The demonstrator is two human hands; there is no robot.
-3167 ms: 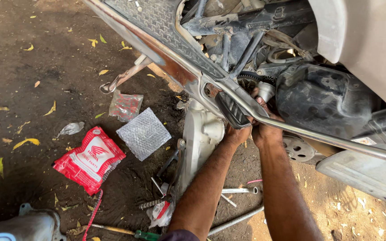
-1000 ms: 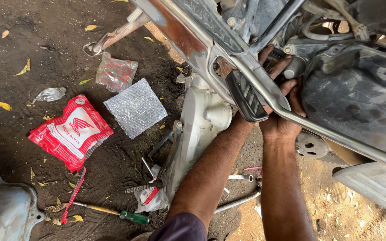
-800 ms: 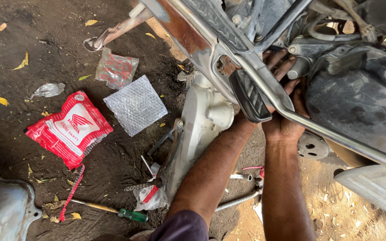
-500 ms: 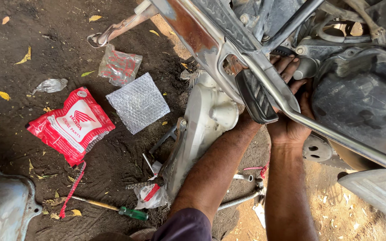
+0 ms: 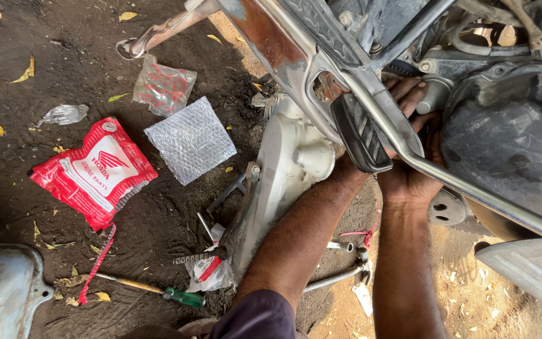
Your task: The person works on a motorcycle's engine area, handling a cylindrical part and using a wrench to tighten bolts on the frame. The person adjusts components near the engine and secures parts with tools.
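Both hands reach behind the footpeg (image 5: 362, 133) — right hand (image 5: 412, 169) open against the engine, left hand (image 5: 346, 171) hidden, grip unclear.

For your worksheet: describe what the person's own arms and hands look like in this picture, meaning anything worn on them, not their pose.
Both forearms are bare, with no gloves, watch or bands visible. The left arm ends in a dark purple sleeve at the bottom edge. The right hand shows bare fingers; the left hand is mostly hidden behind the black footrest.
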